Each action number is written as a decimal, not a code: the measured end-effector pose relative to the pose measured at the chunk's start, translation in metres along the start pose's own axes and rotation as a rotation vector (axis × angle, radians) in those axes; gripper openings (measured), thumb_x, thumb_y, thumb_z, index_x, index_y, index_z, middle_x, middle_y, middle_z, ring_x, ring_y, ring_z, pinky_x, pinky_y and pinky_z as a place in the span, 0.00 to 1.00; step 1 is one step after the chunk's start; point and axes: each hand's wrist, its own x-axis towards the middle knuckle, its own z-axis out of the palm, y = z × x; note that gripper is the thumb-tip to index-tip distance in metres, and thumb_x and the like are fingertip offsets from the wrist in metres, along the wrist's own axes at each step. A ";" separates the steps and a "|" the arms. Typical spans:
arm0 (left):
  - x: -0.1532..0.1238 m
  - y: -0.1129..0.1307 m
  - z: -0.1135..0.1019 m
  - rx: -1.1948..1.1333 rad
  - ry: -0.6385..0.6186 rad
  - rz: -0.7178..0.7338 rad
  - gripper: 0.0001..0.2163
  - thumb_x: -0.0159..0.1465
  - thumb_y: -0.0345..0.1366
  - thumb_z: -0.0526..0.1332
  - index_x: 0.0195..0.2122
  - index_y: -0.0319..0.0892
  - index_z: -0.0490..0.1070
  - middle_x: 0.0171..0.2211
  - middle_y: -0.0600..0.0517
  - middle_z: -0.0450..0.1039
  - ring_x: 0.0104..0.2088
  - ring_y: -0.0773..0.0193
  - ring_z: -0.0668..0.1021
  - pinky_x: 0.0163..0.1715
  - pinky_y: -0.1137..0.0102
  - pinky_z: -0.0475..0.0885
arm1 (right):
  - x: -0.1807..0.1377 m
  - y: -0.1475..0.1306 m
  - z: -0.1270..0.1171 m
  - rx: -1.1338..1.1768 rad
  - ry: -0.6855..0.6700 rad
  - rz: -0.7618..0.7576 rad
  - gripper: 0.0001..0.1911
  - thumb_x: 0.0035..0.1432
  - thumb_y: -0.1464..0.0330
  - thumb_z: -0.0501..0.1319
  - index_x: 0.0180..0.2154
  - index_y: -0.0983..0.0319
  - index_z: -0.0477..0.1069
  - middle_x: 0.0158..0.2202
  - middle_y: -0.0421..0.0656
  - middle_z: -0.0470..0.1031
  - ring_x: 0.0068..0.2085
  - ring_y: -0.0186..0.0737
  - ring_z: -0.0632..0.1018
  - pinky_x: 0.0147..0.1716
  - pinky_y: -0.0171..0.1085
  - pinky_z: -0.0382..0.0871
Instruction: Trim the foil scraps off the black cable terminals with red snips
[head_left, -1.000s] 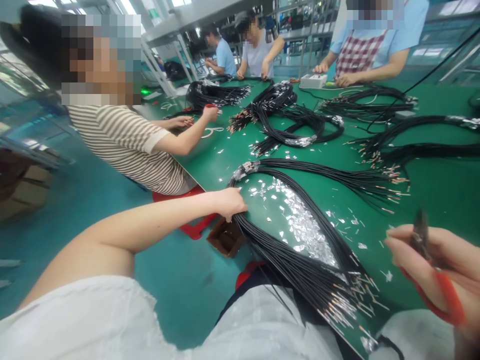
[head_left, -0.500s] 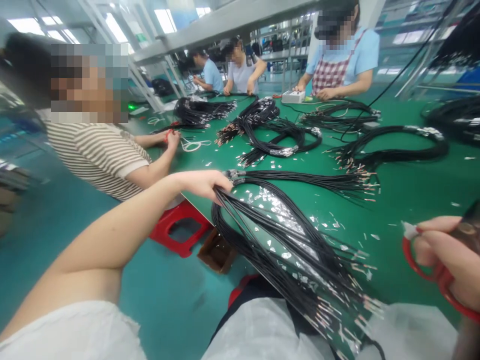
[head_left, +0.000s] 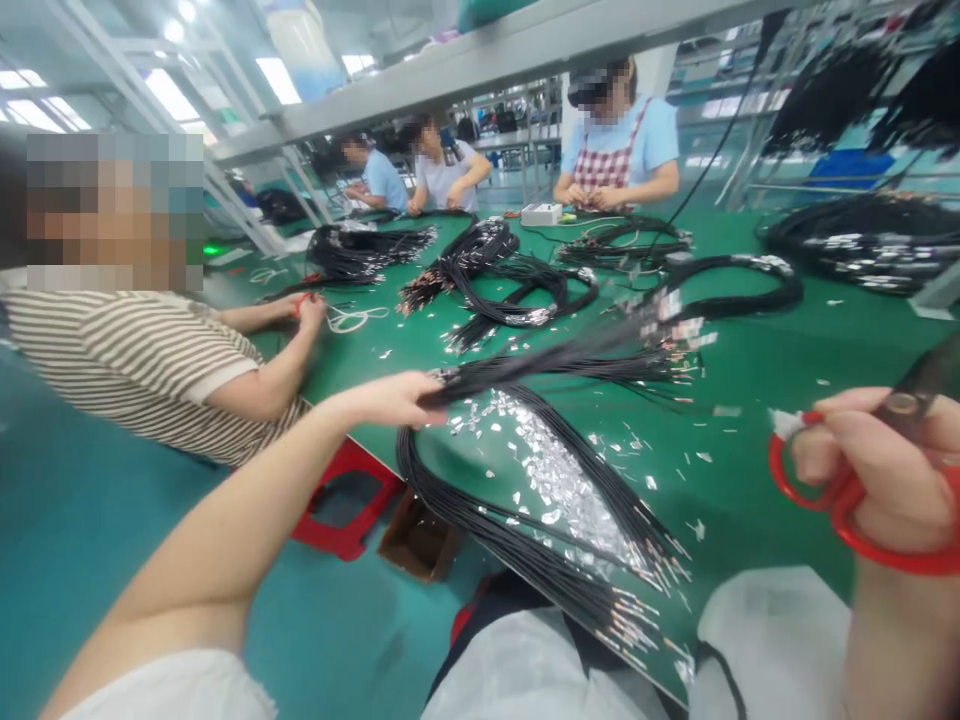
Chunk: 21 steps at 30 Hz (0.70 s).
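Observation:
My left hand [head_left: 401, 400] is closed round a bunch of black cables [head_left: 555, 352], whose far ends are smeared by motion. The bunch reaches right across the green table, above another cable bundle lying there. Below it, a looped cable bundle [head_left: 480, 515] with bare, copper-coloured ends lies along the table edge, and silvery scraps [head_left: 562, 480] are scattered inside its loop. At the right, my right hand [head_left: 885, 460] grips red-handled scissors [head_left: 892, 560], fingers through the handles. Their dark blades run toward the right frame edge. A small whitish piece shows by my thumb.
More cable bundles [head_left: 517, 270] lie across the green table [head_left: 772, 380]. At left sits a person in a striped shirt [head_left: 142, 350], near a red stool [head_left: 345, 500] and a cardboard box [head_left: 420, 540]. Several people work at the far side. A metal beam [head_left: 450, 75] crosses above.
The bunch in my left hand has swung up and away, from over the looped bundle to above the bundle behind. My view has shifted right. The scissors stay in my right hand.

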 end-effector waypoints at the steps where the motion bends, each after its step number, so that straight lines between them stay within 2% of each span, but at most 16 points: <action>1: 0.005 0.009 0.017 0.152 -0.007 0.015 0.11 0.56 0.43 0.57 0.31 0.41 0.71 0.26 0.50 0.74 0.27 0.60 0.74 0.28 0.68 0.67 | -0.001 -0.005 0.000 0.019 -0.002 0.008 0.03 0.43 0.72 0.63 0.21 0.60 0.71 0.14 0.38 0.64 0.15 0.35 0.67 0.15 0.37 0.62; 3: 0.014 0.021 0.052 0.446 -0.001 -0.017 0.09 0.55 0.39 0.57 0.32 0.42 0.72 0.28 0.47 0.75 0.31 0.54 0.77 0.32 0.64 0.68 | -0.005 -0.014 -0.001 0.032 -0.048 0.034 0.04 0.43 0.73 0.62 0.20 0.60 0.70 0.14 0.37 0.65 0.15 0.34 0.67 0.14 0.36 0.61; 4: 0.017 0.024 0.067 0.541 -0.047 -0.023 0.08 0.54 0.36 0.57 0.33 0.41 0.72 0.30 0.45 0.76 0.33 0.52 0.77 0.33 0.63 0.68 | -0.007 -0.018 0.000 0.032 -0.071 0.044 0.04 0.44 0.72 0.62 0.20 0.61 0.70 0.14 0.37 0.65 0.15 0.33 0.67 0.13 0.35 0.60; 7: 0.017 0.020 0.095 0.665 -0.115 -0.044 0.10 0.54 0.31 0.53 0.36 0.40 0.72 0.32 0.42 0.77 0.35 0.51 0.78 0.38 0.59 0.68 | -0.013 -0.026 0.000 0.039 -0.097 0.035 0.05 0.44 0.71 0.63 0.20 0.61 0.70 0.13 0.36 0.65 0.14 0.32 0.66 0.11 0.33 0.56; 9: 0.012 0.010 0.097 0.695 -0.087 -0.041 0.11 0.54 0.29 0.53 0.36 0.41 0.71 0.34 0.43 0.77 0.36 0.53 0.78 0.40 0.60 0.67 | -0.014 -0.026 -0.001 0.042 -0.111 0.008 0.05 0.44 0.72 0.63 0.19 0.62 0.69 0.13 0.36 0.65 0.14 0.31 0.66 0.11 0.33 0.56; 12: 0.008 -0.010 0.087 0.708 -0.022 -0.068 0.11 0.52 0.26 0.53 0.35 0.41 0.70 0.33 0.46 0.77 0.35 0.56 0.77 0.41 0.62 0.66 | -0.013 -0.024 -0.002 0.062 -0.137 -0.004 0.05 0.44 0.73 0.63 0.19 0.62 0.69 0.13 0.35 0.65 0.14 0.30 0.66 0.11 0.33 0.56; 17: 0.015 -0.037 0.078 0.728 0.031 -0.141 0.12 0.52 0.25 0.54 0.36 0.39 0.70 0.36 0.43 0.74 0.39 0.54 0.75 0.44 0.61 0.65 | -0.013 -0.022 -0.004 -0.021 -0.190 0.002 0.03 0.45 0.71 0.63 0.22 0.61 0.71 0.12 0.33 0.64 0.13 0.28 0.65 0.12 0.31 0.58; 19: 0.016 -0.036 0.078 0.733 0.018 -0.142 0.15 0.50 0.27 0.56 0.40 0.39 0.69 0.41 0.41 0.71 0.44 0.50 0.73 0.45 0.58 0.65 | -0.013 -0.020 -0.004 -0.056 -0.215 -0.018 0.04 0.46 0.70 0.63 0.22 0.61 0.71 0.13 0.33 0.63 0.14 0.27 0.65 0.13 0.31 0.58; 21: 0.015 -0.023 0.079 0.672 -0.026 -0.082 0.23 0.48 0.30 0.60 0.47 0.41 0.66 0.48 0.40 0.68 0.49 0.47 0.69 0.45 0.57 0.66 | -0.011 -0.018 -0.003 -0.065 -0.239 -0.032 0.05 0.47 0.70 0.63 0.22 0.61 0.70 0.14 0.33 0.63 0.15 0.27 0.64 0.13 0.30 0.57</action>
